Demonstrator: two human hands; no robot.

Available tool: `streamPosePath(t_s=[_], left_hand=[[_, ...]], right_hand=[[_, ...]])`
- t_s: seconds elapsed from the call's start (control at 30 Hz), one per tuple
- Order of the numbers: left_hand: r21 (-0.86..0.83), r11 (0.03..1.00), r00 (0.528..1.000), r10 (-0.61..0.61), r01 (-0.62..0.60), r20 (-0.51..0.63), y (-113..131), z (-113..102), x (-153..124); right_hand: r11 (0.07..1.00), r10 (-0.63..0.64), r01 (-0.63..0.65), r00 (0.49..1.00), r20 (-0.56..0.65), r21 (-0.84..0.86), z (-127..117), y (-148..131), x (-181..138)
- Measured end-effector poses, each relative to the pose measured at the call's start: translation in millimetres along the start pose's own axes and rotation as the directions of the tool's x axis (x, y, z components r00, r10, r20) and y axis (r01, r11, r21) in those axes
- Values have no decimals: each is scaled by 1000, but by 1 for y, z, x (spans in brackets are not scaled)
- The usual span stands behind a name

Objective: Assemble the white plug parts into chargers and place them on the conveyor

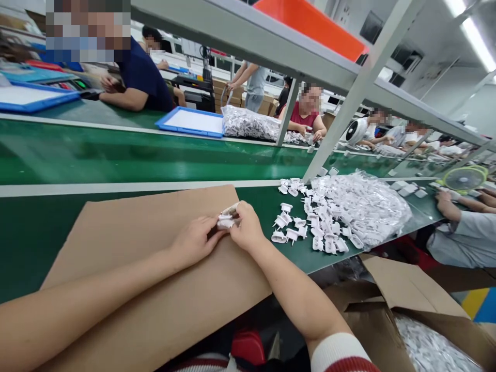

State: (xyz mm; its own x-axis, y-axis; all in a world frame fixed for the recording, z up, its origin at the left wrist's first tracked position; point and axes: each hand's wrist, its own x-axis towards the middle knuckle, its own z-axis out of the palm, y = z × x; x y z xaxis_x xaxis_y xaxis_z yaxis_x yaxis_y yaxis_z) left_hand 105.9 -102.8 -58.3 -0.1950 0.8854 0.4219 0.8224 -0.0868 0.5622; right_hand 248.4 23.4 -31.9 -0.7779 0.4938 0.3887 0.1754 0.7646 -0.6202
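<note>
Above the right part of a flat cardboard sheet [147, 227], my two hands meet around a small white plastic plug piece [225, 221]. My left hand [197, 236] pinches it from the left with thumb and fingertips. On the other side, my right hand [248, 226] has its fingers curled around the same piece, partly covering it. Loose white plug pieces [289, 222], some with pins showing, lie scattered on the green table to the right of my right hand. A clear plastic bag [364, 204] full of similar white pieces rests behind them.
A slanted metal post [349, 98] rises beyond the loose pieces. Across the green conveyor [155, 160] stand blue-rimmed trays [191, 121] and another filled bag [250, 124]. Co-workers sit opposite and at right. An open carton [418, 289] stands low at right.
</note>
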Motion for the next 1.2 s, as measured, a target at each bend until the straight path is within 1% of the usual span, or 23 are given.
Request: streamPosePath(t_s=[0.07, 0.13, 0.2, 0.27, 0.33, 0.37, 0.43, 0.5, 0.53, 0.57, 0.6, 0.67, 0.7, 0.73, 0.77, 0.83, 0.93, 1.0, 1.07, 1.13, 1.2], left_hand=[[-96, 995, 996, -33, 41, 89, -1, -6, 6], [-225, 961, 972, -118, 163, 203, 0, -13, 17], [-369, 874, 934, -215, 315, 286, 1, -22, 30], [-506, 751, 899, -283, 425, 335, 1, -31, 41], [-612, 624, 873, -309, 486, 378, 0, -40, 48], [-645, 576, 864, -305, 503, 401, -1, -43, 50], [-677, 526, 856, -278, 515, 435, -5, -47, 50], [-683, 537, 866, -240, 496, 440, -8, -46, 46], [-688, 554, 879, -218, 468, 423, -9, -44, 44], [-701, 578, 905, -196, 418, 378, -9, -41, 43], [-713, 610, 937, -176, 345, 303, -9, -38, 41], [-700, 697, 988, -118, 155, 100, -6, -33, 38], [-668, 742, 997, -72, 59, 8, -5, -31, 37], [-626, 779, 998, -19, -21, -58, -4, -30, 36], [-585, 807, 995, 32, -81, -94, -3, -30, 35], [-530, 833, 986, 112, -160, -122, -3, -29, 32], [-497, 834, 966, 152, -240, -210, -4, -26, 28], [-468, 833, 944, 177, -294, -277, -5, -24, 25], [-433, 843, 931, 196, -320, -307, -5, -23, 23], [-458, 842, 944, 167, -286, -283, -4, -22, 23], [-585, 793, 979, 70, -170, -189, -3, -22, 25]], right_hand=[[999, -21, 21, 1000, -23, 29, 2, 4, 0], [995, -45, 50, 998, -49, 88, 3, 9, 2], [984, -62, 76, 994, -95, 159, 3, 14, 6], [965, -85, 113, 989, -124, 238, 1, 18, 9], [938, -142, 165, 985, -95, 306, -4, 20, 11], [925, -174, 188, 982, -71, 330, -6, 20, 12], [916, -210, 207, 977, -29, 344, -11, 19, 13], [926, -195, 191, 981, -19, 326, -14, 19, 14], [931, -184, 183, 983, -26, 316, -15, 19, 14], [933, -178, 182, 983, -40, 311, -16, 20, 15], [930, -174, 186, 983, -66, 316, -17, 20, 15], [915, -159, 199, 977, -140, 350, -19, 20, 16], [906, -145, 203, 973, -177, 373, -19, 19, 16], [898, -129, 201, 970, -204, 392, -20, 17, 15], [894, -113, 195, 969, -219, 403, -21, 16, 15], [895, -92, 179, 970, -224, 409, -21, 11, 13], [889, -82, 174, 971, -225, 423, -19, 4, 9], [880, -86, 193, 963, -255, 434, -17, 2, 6], [875, -94, 213, 955, -281, 434, -15, 2, 6], [873, -108, 229, 952, -287, 430, -13, 4, 7], [881, -130, 243, 949, -286, 405, -12, 7, 8]])
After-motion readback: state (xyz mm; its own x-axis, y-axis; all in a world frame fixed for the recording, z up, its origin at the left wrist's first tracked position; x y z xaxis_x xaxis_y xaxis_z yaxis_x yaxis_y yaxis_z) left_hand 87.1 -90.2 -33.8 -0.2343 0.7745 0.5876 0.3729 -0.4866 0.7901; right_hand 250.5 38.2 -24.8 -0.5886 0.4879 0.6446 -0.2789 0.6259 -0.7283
